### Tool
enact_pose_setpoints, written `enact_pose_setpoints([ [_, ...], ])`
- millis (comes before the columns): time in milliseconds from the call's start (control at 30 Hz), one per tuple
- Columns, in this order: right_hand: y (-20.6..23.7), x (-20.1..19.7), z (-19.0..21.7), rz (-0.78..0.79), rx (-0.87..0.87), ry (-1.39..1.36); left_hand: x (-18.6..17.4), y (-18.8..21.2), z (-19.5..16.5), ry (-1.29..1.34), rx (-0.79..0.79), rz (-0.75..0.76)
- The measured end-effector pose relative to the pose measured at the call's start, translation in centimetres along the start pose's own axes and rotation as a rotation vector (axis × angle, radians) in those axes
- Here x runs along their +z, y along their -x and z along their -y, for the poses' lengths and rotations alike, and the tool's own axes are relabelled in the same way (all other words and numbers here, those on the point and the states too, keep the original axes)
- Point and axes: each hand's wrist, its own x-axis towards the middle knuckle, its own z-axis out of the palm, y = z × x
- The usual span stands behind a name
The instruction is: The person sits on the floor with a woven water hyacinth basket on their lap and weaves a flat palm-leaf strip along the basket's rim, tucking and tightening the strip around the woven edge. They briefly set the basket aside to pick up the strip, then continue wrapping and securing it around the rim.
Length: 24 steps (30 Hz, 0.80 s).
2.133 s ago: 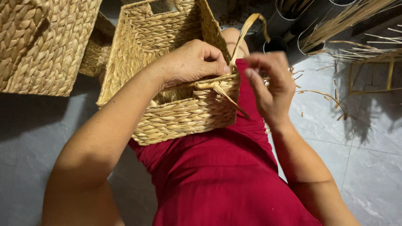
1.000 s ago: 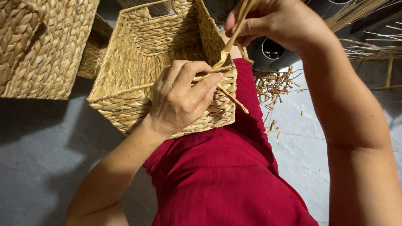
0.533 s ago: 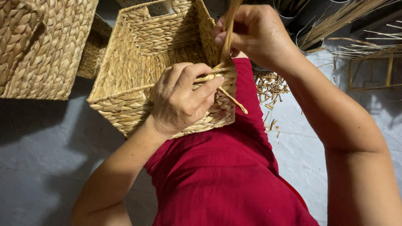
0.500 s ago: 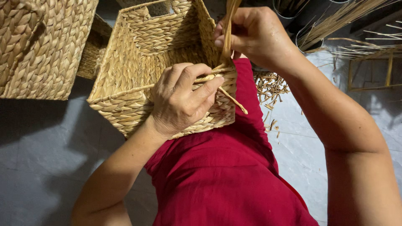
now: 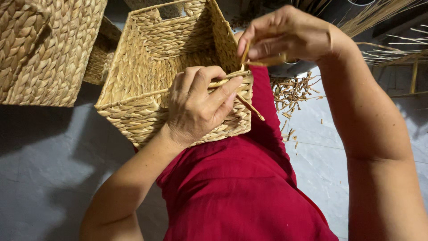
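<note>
A square woven straw basket (image 5: 156,58) rests on my lap, over the red cloth (image 5: 240,187). My left hand (image 5: 198,105) lies over its near rim, fingers pressing on the rim wire and weave. My right hand (image 5: 285,35) is above the basket's right corner, its fingers pinched on a flat straw strand (image 5: 246,52) that runs down to the rim. A short strand end (image 5: 252,109) sticks out from the basket's side below my left fingers.
A larger woven basket (image 5: 49,49) stands at the upper left, with another one (image 5: 100,56) partly hidden behind it. Cut straw bits (image 5: 294,91) litter the grey tiled floor (image 5: 49,174) at the right. Long dry stalks (image 5: 379,18) lie at the top right.
My left hand has shifted from the basket's right corner to lie over the near rim. My right hand pulled the strand upward, then came down closer to the rim corner.
</note>
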Motion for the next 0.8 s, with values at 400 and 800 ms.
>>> enact_pose_setpoints([
  [400, -1.1, 0.3, -2.0, -0.087, -0.239, 0.288, 1.2, -0.9, -0.2, 0.009, -0.102, -0.067],
  [800, -1.5, 0.7, -2.7, -0.441, -0.139, 0.316, 1.7, -5.6, 0.2, 0.314, -0.559, 0.308],
])
